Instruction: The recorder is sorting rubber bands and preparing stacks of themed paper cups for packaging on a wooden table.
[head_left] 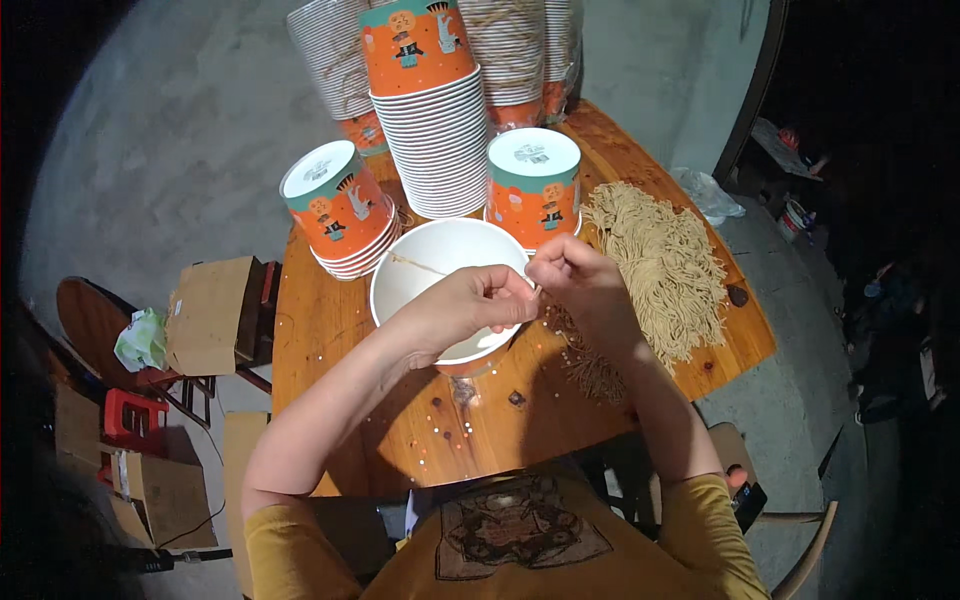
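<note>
Open white cup (430, 262) sits on the round wooden table (330, 330) straight ahead of us, mouth up, both hands meeting over its near rim

Left hand (470, 305) reaches across the cup's near edge, fingers pinched together on a thin strand (420, 265); the strand runs from the pinch up and leftward across the cup's inside

Right hand (575, 275) sits just beside the left, at the cup's right rim, fingers curled tight; we cannot tell whether it grips the same strand or another bit

Noodle pile (665, 265) lies to the right of the cup, long axis running away from us; right hand is the nearer one

Capped orange cups (533, 190) and tall stacks (440, 150) stand beyond the open cup
</note>
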